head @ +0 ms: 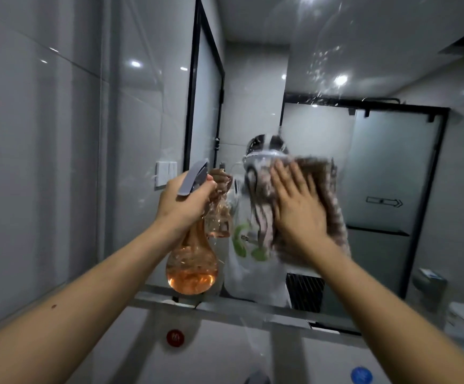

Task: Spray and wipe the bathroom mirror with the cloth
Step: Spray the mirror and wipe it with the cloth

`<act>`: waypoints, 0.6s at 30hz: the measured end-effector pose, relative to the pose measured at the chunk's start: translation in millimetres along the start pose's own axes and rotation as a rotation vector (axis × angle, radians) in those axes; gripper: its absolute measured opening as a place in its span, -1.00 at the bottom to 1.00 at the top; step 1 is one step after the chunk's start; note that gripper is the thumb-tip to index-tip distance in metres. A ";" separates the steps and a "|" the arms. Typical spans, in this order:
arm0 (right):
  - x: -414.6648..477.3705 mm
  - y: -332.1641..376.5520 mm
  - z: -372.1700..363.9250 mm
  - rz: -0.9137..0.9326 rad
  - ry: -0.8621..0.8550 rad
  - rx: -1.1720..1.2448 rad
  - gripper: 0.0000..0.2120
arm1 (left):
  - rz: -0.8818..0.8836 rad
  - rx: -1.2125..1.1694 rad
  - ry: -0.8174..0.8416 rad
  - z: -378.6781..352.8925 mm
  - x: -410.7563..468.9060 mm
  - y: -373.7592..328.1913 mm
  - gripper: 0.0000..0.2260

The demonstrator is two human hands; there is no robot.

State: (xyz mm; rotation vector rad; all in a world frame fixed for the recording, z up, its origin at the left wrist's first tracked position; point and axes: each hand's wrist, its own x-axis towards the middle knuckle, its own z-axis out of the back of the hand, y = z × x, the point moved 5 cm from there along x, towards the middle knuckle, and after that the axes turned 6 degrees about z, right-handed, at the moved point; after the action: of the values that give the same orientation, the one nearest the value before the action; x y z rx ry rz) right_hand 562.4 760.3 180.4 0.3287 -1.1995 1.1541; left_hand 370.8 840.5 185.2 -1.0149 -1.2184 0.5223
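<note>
The bathroom mirror (363,65) fills the wall ahead, with spray droplets scattered over its upper part. My right hand (297,206) lies flat with straight fingers on a brown cloth (327,195) and presses it against the glass at mid height. My left hand (183,200) grips the neck of a clear spray bottle (192,264) with a grey trigger head and orange liquid in its round base. The bottle hangs just in front of the mirror, left of the cloth. The cloth looks blurred.
A white basin counter (142,342) runs below the mirror, with a red disc (174,338) on the left, a blue disc (361,374) on the right and a tap top (257,379) at the bottom edge. Grey tiled wall (31,162) stands close on the left.
</note>
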 end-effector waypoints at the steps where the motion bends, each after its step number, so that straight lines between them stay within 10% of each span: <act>1: -28.1 9.6 -11.9 0.008 0.031 0.024 -0.51 | 0.006 0.009 0.002 -0.9 -1.0 3.5 -0.94; 18: 21.1 -1.7 9.1 0.023 -0.025 0.130 -0.51 | -0.058 -0.012 0.015 -18.0 2.3 -1.9 -0.92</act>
State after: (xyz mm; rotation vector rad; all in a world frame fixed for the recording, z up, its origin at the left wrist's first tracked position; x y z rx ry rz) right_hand 557.0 763.9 202.5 0.4302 -1.1549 1.2539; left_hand 388.1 835.0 187.8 -0.9892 -1.2354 0.4624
